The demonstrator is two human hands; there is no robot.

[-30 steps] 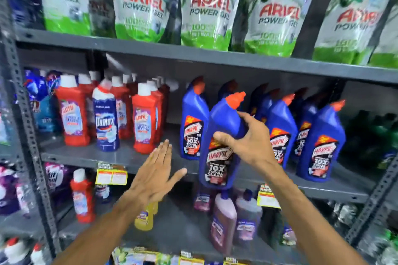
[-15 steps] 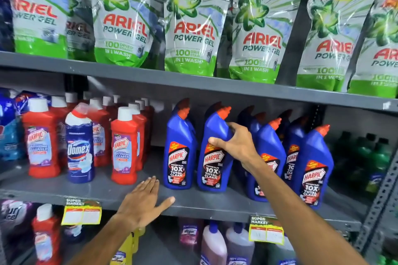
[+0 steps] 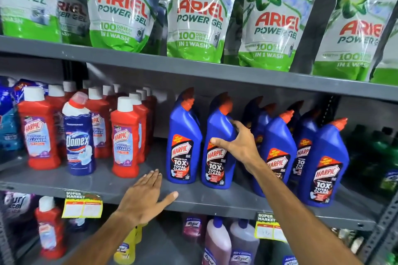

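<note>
A blue Harpic bottle (image 3: pixel 217 157) with an orange cap stands upright on the grey middle shelf (image 3: pixel 107 187), second in a front row of like bottles. My right hand (image 3: pixel 239 144) grips its shoulder, thumb across the front and fingers curled behind. Another blue Harpic bottle (image 3: pixel 183 144) stands just to its left. My left hand (image 3: pixel 146 196) lies flat with straight fingers on the shelf's front edge, left of and below both bottles, holding nothing.
Several more blue Harpic bottles (image 3: pixel 323 168) stand to the right. Red Harpic bottles (image 3: pixel 125 137) and a Domex bottle (image 3: pixel 79 140) fill the shelf's left. Ariel Power Gel pouches (image 3: pixel 200 11) line the shelf above. Bottles and yellow price tags (image 3: pixel 83 206) sit below.
My right hand has carried the blue bottle from in front of the shelf back onto it and stood it upright. My left hand has come down onto the shelf edge.
</note>
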